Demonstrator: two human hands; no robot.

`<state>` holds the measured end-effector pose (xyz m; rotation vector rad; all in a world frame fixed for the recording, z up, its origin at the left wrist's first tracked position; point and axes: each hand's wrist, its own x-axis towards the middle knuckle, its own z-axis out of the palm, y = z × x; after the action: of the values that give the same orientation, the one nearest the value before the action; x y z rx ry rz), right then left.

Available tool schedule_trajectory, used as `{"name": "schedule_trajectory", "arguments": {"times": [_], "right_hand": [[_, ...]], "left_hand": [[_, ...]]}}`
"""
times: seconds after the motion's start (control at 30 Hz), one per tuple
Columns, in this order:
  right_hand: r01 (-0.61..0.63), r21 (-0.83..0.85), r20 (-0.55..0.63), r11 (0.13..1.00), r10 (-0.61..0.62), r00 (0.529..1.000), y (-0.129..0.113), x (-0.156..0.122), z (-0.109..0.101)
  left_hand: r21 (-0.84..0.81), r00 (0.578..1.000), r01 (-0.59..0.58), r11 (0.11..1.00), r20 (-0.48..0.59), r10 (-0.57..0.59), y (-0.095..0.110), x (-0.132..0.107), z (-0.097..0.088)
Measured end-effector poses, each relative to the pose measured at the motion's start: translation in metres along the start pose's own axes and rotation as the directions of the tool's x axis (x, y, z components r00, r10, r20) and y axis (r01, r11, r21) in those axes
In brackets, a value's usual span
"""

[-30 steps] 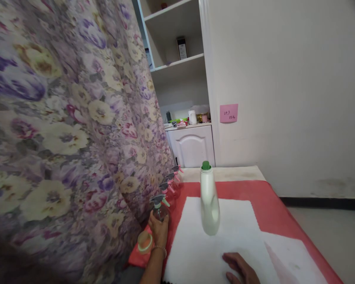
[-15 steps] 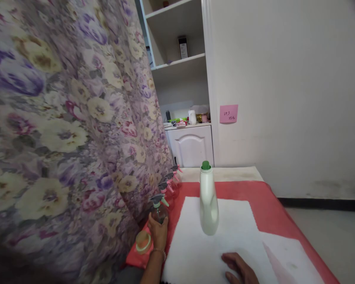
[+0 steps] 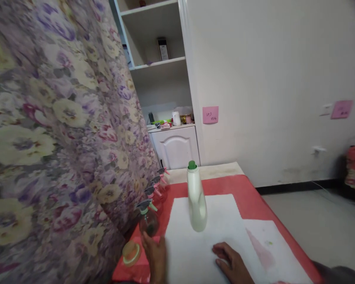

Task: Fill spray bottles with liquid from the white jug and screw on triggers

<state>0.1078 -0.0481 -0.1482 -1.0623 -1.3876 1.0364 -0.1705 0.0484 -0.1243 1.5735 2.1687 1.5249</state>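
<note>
hands (image 3: 155,252) near bottles (image 3: 148,224), curtain (image 3: 62,138) alongside

Detergent bottle (image 3: 197,205) on sheet (image 3: 183,246), sheet on table (image 3: 221,170). Spray bottles (image 3: 148,224) in row left of sheet, beside curtain (image 3: 77,138); cabinet (image 3: 176,148) behind table.

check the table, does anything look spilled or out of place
Yes: the right-hand white sheet has a pinkish patch and a small greenish mark near it, odd against the white. It could be a stain or damp; I can't tell which. The pale green bottle stands upright.
</note>
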Motion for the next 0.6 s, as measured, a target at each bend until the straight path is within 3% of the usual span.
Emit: {"name": "schedule_trajectory", "arguments": {"times": [0.1,0.17,0.27,0.4,0.6], "right_hand": [[0.039,-0.091,0.022,0.995,-0.037,0.999,-0.005,0.000,0.000],[0.060,-0.135,0.004,0.989,-0.060,0.998,-0.010,0.000,0.000],[0.071,-0.170,-0.036,0.983,-0.078,0.996,-0.015,0.001,0.002],[0.090,-0.207,-0.078,0.974,-0.108,0.991,-0.016,0.004,0.003],[0.104,-0.240,-0.109,0.965,-0.133,0.985,-0.015,0.008,0.003]], "left_hand": [[0.019,0.980,-0.152,0.988,0.133,0.148,0.006,-0.042,0.010],[0.171,0.898,-0.389,0.905,0.289,0.331,0.007,-0.059,0.016],[0.356,0.800,-0.581,0.732,0.413,0.434,0.008,-0.066,0.019],[0.501,0.775,-0.628,0.595,0.471,0.421,0.014,-0.060,0.019],[0.570,0.772,-0.632,0.525,0.520,0.365,0.024,-0.055,0.021]]}}
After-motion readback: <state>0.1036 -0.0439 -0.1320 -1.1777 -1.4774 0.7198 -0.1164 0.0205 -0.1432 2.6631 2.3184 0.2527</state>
